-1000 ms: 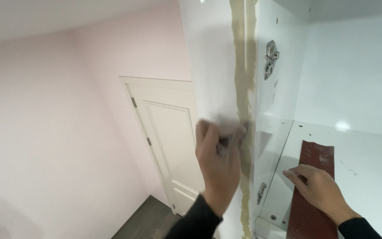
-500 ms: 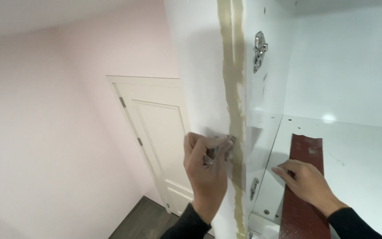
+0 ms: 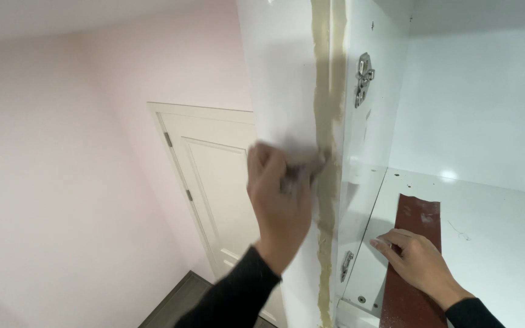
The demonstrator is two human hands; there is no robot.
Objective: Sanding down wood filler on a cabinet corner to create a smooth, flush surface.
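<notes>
- Left hand [image 3: 281, 197]: raised, fingers curled together and pressed against the front edge of the white cabinet side panel [image 3: 284, 79]. It seems to pinch something small; blurred, can't tell what.
- Beige filler strip [image 3: 326, 121] runs vertically down that edge. Left fingertips touch it about mid-height.
- Right hand [image 3: 417, 261]: flat, fingers spread apart, palm down on a dark red sandpaper sheet [image 3: 420, 215].
- Sandpaper lies on the white cabinet shelf [image 3: 505, 243], near its left edge, long side running away from the camera.
- Metal hinge plate [image 3: 364, 78] on panel's inner face, above; second one [image 3: 346, 265] lower, beside the shelf.
- White door [image 3: 214, 200] and pink wall [image 3: 62, 182] behind, left.
</notes>
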